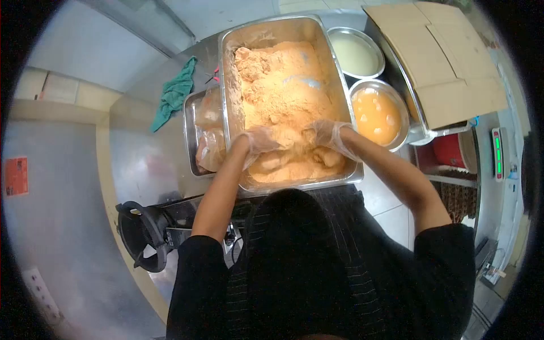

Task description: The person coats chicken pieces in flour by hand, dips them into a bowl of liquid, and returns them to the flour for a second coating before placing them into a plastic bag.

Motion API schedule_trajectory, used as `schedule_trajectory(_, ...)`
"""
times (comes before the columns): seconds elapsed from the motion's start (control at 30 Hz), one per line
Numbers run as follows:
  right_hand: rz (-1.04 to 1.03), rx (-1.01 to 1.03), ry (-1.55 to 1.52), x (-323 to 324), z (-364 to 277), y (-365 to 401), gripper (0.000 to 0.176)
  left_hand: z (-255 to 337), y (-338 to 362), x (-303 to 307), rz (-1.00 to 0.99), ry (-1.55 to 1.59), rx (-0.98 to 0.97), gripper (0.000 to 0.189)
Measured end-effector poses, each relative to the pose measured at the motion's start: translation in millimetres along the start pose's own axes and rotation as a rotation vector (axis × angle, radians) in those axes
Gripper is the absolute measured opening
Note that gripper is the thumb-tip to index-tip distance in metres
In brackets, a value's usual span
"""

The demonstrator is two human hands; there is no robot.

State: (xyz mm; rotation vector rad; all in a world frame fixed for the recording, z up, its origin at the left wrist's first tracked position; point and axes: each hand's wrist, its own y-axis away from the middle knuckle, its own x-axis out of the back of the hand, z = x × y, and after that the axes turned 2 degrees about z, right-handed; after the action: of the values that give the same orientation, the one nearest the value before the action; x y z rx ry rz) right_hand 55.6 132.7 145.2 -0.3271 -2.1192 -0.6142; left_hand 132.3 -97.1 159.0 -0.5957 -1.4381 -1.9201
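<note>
Head camera: clear-gloved left hand and right hand curl over pale crumbed pieces at the near end of the rectangular steel pan of orange breading, apparently coating them, clasping or merely pressing I cannot tell; turning them needs gentle lifting.

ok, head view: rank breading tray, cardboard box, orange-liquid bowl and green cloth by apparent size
1. breading tray, clearly largest
2. cardboard box
3. orange-liquid bowl and green cloth: these look about alike, so I won't rank them
</note>
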Motion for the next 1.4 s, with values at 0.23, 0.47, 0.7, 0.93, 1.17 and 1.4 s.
schedule_trajectory(0.23, 0.466, -0.438, -0.281, 21, 23, -68, 0.059, -47, -64, 40, 0.619, 0.201, 0.373, 0.06)
schedule_trajectory(0.47, 0.983, -0.59, -0.444, 0, 83, -154, 0.052, -60, -138, 26, 0.68, -0.129, 0.463, 0.069)
schedule_trajectory(0.7, 0.65, -0.228, 0.268, -26, 89, -224, 0.047, -81, -146, 67, 0.592, 0.127, 0.51, 0.058)
schedule_trajectory(0.93, 0.259, 0.071, -0.194, -19, 17, -170, 0.043, -63, -129, 70, 0.875, 0.256, 0.519, 0.053)
schedule_trajectory(1.17, 0.026, -0.273, -0.267, 4, -21, -90, 0.045, -55, -90, 40, 0.576, 0.066, 0.488, 0.048)
schedule_trajectory(1.4, 0.026, -0.642, -0.239, 29, -7, -99, 0.029, -19, -79, -38, 0.445, 0.137, 0.258, 0.036)
